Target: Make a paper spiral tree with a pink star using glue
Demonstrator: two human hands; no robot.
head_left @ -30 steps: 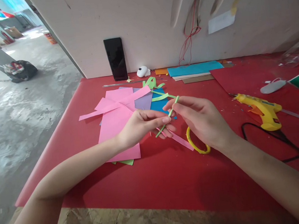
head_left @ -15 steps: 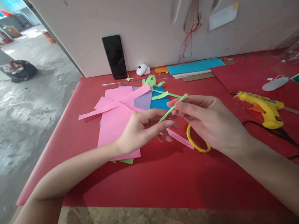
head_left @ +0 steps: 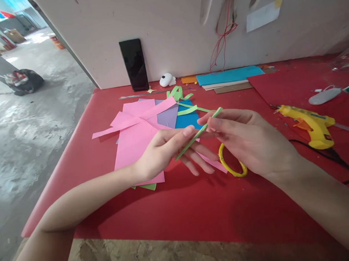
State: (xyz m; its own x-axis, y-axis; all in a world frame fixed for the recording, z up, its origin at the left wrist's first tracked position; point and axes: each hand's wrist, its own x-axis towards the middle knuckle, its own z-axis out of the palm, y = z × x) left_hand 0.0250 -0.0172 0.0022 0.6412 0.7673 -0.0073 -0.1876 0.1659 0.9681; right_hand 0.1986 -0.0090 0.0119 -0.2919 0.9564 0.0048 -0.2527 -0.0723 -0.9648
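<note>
My right hand (head_left: 249, 141) pinches a narrow light green paper strip (head_left: 197, 135) between thumb and fingers, above the red tabletop. The strip looks folded or rolled thin and slants down to the left. Beneath its lower part, my left hand (head_left: 171, 150) is open, fingers spread and thumb raised; the strip crosses over these fingers. Below the hands lie pink paper sheets (head_left: 137, 148), with a pink strip (head_left: 158, 108) on top. Purple paper (head_left: 166, 115) and blue paper (head_left: 188, 119) show beside them. Curled green strips (head_left: 176, 94) lie behind. A yellow ring-shaped handle (head_left: 232, 166) shows under my right wrist.
To the right are a yellow glue gun (head_left: 308, 124) with a black cord and a grey mouse-like object (head_left: 324, 96). Along the wall stand a black phone (head_left: 134, 65) and a white figure (head_left: 167, 79); blue sheets (head_left: 228, 76) lie there. Red string (head_left: 223, 37) hangs above.
My left thumb has lifted and its fingers have spread out lower under the strip. More of the green strip's lower end shows. My right hand keeps its pinch, shifted slightly.
</note>
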